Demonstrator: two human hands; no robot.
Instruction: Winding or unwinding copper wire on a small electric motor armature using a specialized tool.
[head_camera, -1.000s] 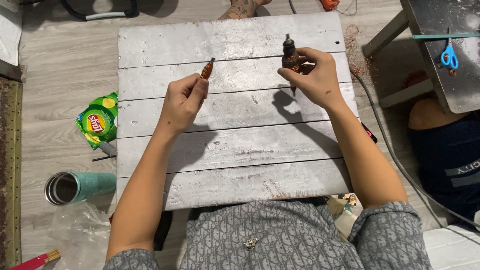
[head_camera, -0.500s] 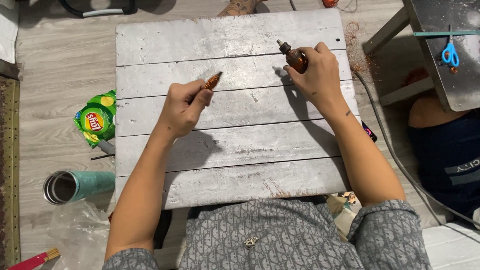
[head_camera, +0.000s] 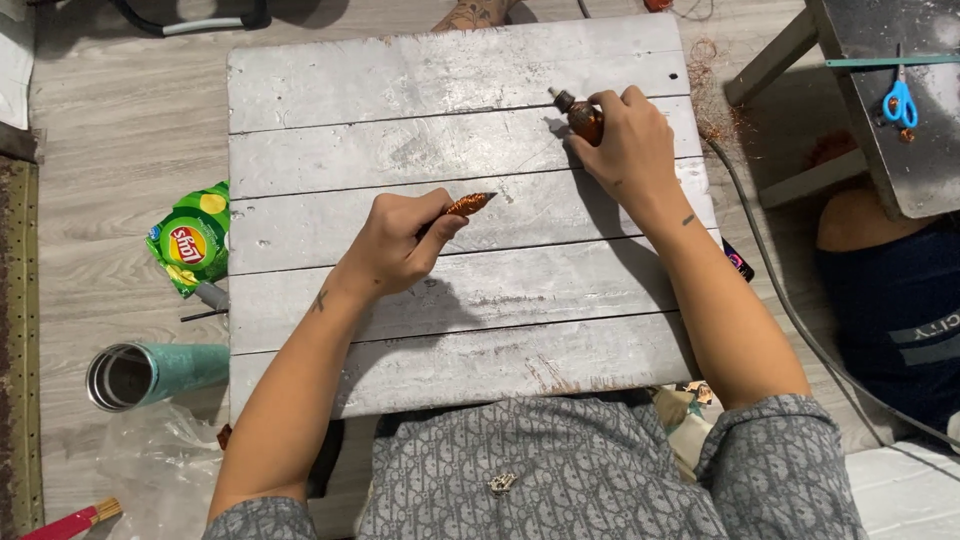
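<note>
Right hand (head_camera: 630, 140) lowered bottle (head_camera: 583, 118), scissors (head_camera: 900, 100) aside

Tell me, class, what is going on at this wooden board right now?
A person sits at a grey plank board and works with both bare hands. The left hand holds a thin, pointed copper-coloured piece, its tip aimed across the board. The right hand grips a small brown bottle with a narrow nozzle, tilted to the left on the board's far right part. A green snack bag and a teal cup lie on the floor to the left.
</note>
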